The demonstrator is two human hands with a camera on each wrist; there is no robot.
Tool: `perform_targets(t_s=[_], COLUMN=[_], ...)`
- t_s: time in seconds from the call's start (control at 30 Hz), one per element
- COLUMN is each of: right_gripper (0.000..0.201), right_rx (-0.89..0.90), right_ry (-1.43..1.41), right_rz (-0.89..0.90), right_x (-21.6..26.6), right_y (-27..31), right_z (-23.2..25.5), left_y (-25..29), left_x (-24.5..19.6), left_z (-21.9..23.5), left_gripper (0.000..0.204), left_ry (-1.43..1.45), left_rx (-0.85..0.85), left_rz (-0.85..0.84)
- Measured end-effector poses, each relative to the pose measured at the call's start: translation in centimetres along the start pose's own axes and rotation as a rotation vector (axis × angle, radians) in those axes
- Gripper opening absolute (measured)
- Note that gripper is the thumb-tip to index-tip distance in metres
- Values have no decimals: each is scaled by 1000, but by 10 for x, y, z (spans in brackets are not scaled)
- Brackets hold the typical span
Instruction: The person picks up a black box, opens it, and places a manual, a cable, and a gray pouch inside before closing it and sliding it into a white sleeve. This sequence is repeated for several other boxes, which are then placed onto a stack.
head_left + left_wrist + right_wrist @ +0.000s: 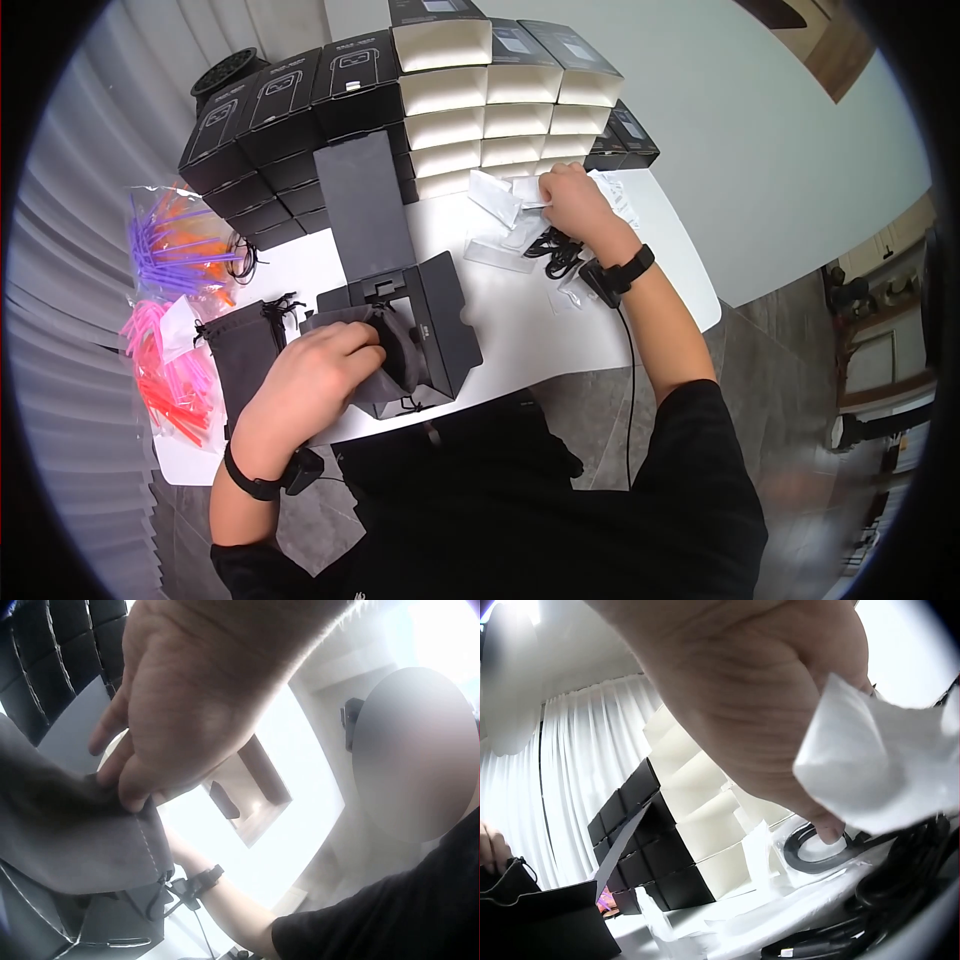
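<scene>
My left hand (318,378) pinches the mouth of a dark grey drawstring pouch (402,345), which lies over an open black box (452,335). In the left wrist view, thumb and fingers grip the edge of the pouch (82,840). My right hand (580,203) reaches down among white packets (492,198) and a bundled black cable (556,252). In the right wrist view its thumb is right at a black ring-shaped item (814,859) in clear plastic. The other right fingertips are hidden, so I cannot tell what they hold.
Stacked black boxes (355,75) and white open-ended boxes (445,90) line the back of the white table (510,330). Bags of purple sticks (175,250) and pink and red ones (175,385) lie at left, near another dark pouch (245,345).
</scene>
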State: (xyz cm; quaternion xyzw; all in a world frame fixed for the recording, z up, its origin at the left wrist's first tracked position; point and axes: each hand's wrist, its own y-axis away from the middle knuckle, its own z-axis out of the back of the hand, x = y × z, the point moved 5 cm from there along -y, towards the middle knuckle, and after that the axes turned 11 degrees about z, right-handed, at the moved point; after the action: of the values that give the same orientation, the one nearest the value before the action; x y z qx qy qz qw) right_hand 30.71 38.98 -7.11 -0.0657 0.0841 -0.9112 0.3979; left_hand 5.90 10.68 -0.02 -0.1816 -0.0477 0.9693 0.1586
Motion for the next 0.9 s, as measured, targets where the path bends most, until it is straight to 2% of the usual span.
perform_targets(t_s=[0.07, 0.17, 0.27, 0.37, 0.47, 0.57, 0.7, 0.8, 0.9], right_gripper=[13, 19, 21, 40, 68, 84, 75, 54, 41], right_rx=[94, -56, -105, 46, 106, 19, -58, 102, 189], right_ry=[-45, 6, -6, -33, -5, 78, 203, 175, 92], right_rz=[-52, 19, 69, 98, 34, -37, 162, 162, 114], right_x=[-1, 1, 7, 9, 7, 2, 3, -8, -9], right_y=[0, 7, 12, 11, 6, 0, -3, -7, -9], right_z=[-3, 5, 26, 18, 2, 9, 7, -11, -6], left_y=[0, 0, 0, 1, 3, 5, 7, 6, 6], left_x=[0, -1, 0, 1, -1, 0, 2, 2, 2], left_z=[0, 3, 4, 2, 2, 3, 3, 1, 1], left_gripper=[25, 25, 25, 24, 23, 22, 22, 22, 22], left_ry=[-4, -19, -16, -12, -4, -4, -12, -14, -11], left_rx=[-10, -18, -24, -33, -35, -47, -47, -46, -44], left_rz=[-6, -16, -23, -30, -23, -12, -4, 3, 4])
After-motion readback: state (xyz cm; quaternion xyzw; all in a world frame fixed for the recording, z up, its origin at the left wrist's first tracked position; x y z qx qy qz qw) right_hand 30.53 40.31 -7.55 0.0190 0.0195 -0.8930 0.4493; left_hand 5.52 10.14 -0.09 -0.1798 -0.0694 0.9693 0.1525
